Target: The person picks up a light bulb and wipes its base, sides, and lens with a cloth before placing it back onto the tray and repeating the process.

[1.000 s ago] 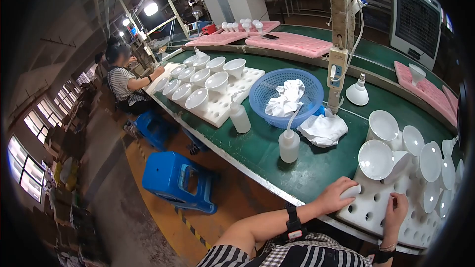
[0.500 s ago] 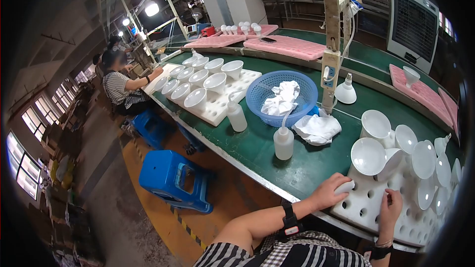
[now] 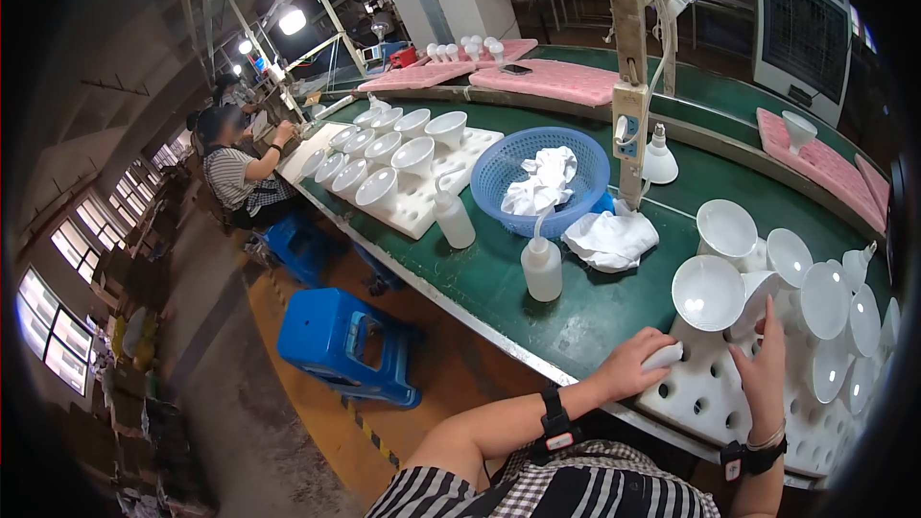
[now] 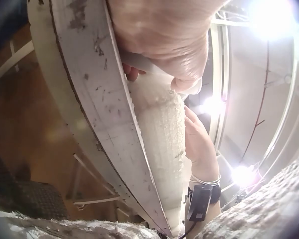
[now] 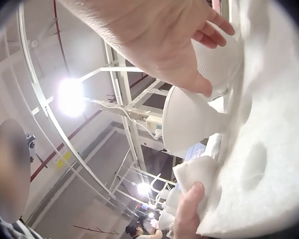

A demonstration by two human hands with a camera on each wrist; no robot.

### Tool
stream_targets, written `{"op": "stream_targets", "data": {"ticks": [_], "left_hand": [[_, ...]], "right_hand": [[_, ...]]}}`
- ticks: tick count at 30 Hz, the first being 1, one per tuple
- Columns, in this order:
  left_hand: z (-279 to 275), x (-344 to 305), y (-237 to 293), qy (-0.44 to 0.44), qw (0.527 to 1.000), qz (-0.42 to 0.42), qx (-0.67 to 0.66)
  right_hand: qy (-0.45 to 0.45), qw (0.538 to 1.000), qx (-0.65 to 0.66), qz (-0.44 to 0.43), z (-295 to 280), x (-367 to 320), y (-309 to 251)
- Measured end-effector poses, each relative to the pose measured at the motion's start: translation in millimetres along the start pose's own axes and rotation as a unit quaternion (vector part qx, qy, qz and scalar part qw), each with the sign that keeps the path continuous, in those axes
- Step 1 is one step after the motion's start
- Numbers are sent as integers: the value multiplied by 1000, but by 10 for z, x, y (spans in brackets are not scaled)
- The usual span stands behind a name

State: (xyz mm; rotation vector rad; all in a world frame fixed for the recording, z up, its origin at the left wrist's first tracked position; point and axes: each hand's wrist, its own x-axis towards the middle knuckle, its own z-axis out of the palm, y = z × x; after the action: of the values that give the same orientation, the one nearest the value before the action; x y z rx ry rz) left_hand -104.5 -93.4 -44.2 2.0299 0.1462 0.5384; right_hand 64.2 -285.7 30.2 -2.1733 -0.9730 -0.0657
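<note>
My left hand (image 3: 633, 366) grips a white piece (image 3: 662, 357) over the near left corner of a white foam tray (image 3: 686, 401) full of round holes. In the right wrist view the left thumb lies on that pale, angular piece (image 5: 195, 173); its exact kind I cannot tell. My right hand (image 3: 763, 369) is raised over the tray, thumb and fingers spread, beside a white funnel-shaped lamp shell (image 3: 756, 302). In the right wrist view, the right hand (image 5: 159, 42) overlaps two shells, its thumb tip close to the rim of the nearer shell (image 5: 187, 119).
Several more lamp shells (image 3: 708, 294) stand in the tray. Ahead are two squeeze bottles (image 3: 543, 270), a blue basket (image 3: 489, 194) with white cloths, another cloth (image 3: 614, 240), and a post (image 3: 628, 139) with a socket. A second tray of shells (image 3: 422, 216) lies leftward, near a seated person (image 3: 240, 168).
My right hand has moved forward from the tray's bare holes toward the shells, its curled fingers spreading apart. The left hand keeps the white piece in nearly the same place.
</note>
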Motion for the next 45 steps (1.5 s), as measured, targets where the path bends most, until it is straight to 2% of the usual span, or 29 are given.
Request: {"op": "stream_targets", "data": {"ticks": [4, 7, 9, 12, 21, 25, 28, 30, 33, 37, 42, 45], "left_hand": [[7, -4, -5, 3, 1000, 5, 3], [-2, 3, -8, -1, 1000, -4, 3], [2, -1, -5, 2, 1000, 0, 4], [-3, 5, -18, 1, 1000, 3, 0], [-23, 2, 21, -4, 1000, -10, -8], [-24, -2, 20, -2, 1000, -9, -7], [-23, 1, 24, -5, 1000, -17, -11], [-26, 6, 31, -4, 1000, -12, -16], [-11, 10, -3, -4, 1000, -11, -16], [-9, 6, 4, 1, 1000, -9, -13], [-4, 1, 13, 0, 1000, -10, -13], [-2, 2, -4, -2, 1000, -4, -8]], "right_hand": [[13, 999, -31, 17, 68, 59, 68], [28, 999, 9, 22, 121, 145, 279], [8, 995, 57, 78, 125, 181, 299], [3, 993, 73, 95, 137, 206, 287], [56, 993, 99, 29, 296, 363, 352], [32, 990, 132, 25, 334, 427, 430], [54, 983, 175, -6, 423, 425, 467], [53, 962, 266, 27, 436, 423, 438], [84, 963, 254, 36, 404, 398, 471], [74, 957, 279, 27, 232, 331, 373], [103, 981, 165, 16, -75, 85, 462], [127, 979, 157, 12, -215, -104, 545]]}}
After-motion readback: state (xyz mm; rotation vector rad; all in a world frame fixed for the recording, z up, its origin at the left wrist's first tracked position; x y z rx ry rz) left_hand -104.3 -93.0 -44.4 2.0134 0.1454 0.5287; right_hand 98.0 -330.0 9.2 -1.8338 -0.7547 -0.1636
